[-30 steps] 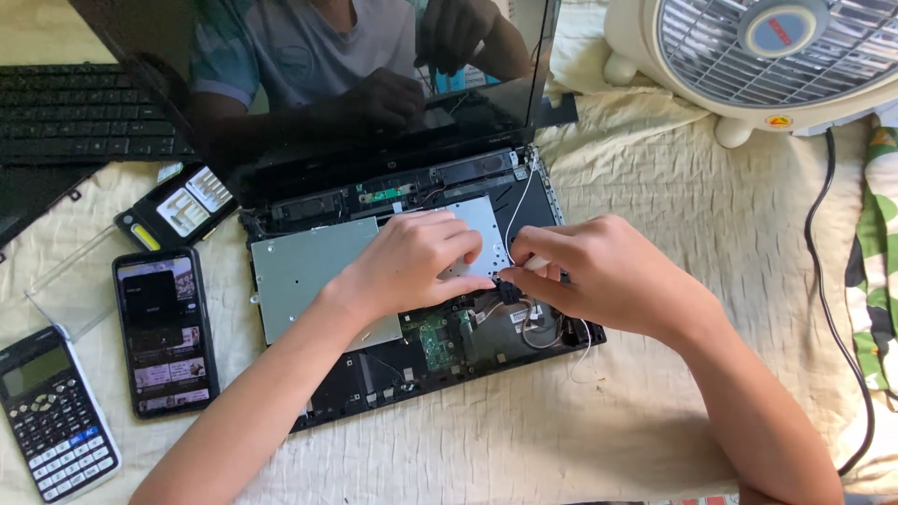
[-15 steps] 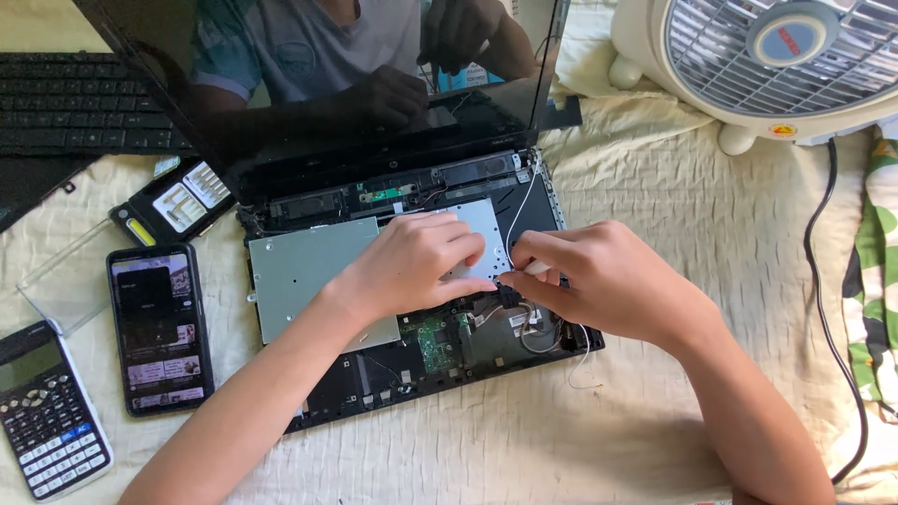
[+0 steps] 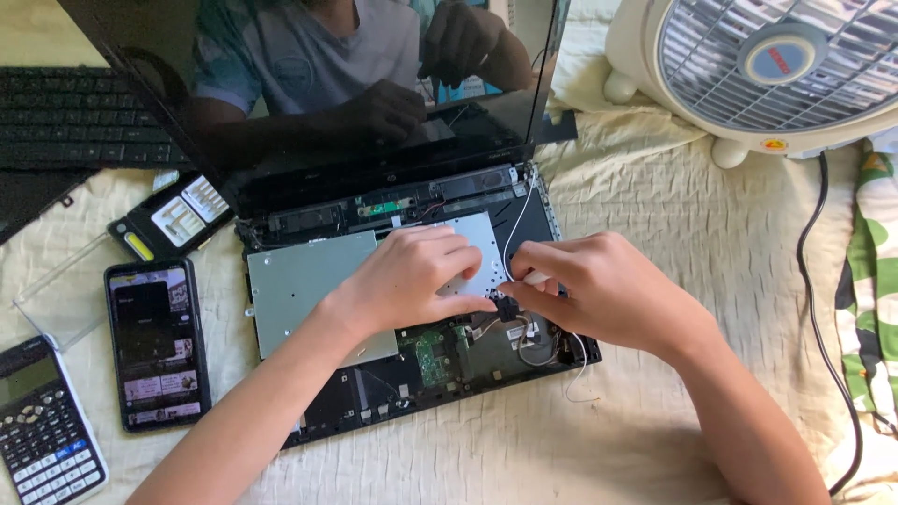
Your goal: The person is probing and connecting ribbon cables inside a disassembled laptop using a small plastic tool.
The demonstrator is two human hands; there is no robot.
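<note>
A laptop (image 3: 309,411) lies open on a cream cloth with its keyboard removed, showing a silver metal plate (image 3: 299,285), a green circuit board (image 3: 432,353) and thin wires (image 3: 524,201). My left hand (image 3: 416,276) rests on the plate, fingertips pinching at a small black connector (image 3: 508,307). My right hand (image 3: 594,290) meets it from the right and pinches the same small part over the laptop's right side. The dark screen (image 3: 327,84) stands up behind and mirrors a person.
A smartphone (image 3: 154,341) and a calculator (image 3: 42,430) lie left of the laptop. A black screwdriver-bit case (image 3: 173,217) and its clear lid (image 3: 56,299) sit nearby. A detached keyboard (image 3: 79,131) is far left. A white fan (image 3: 776,65) with a black cable (image 3: 809,290) stands at right.
Both hands stayed at the same spot on the laptop's right side, with only small finger shifts. The view moved slightly.
</note>
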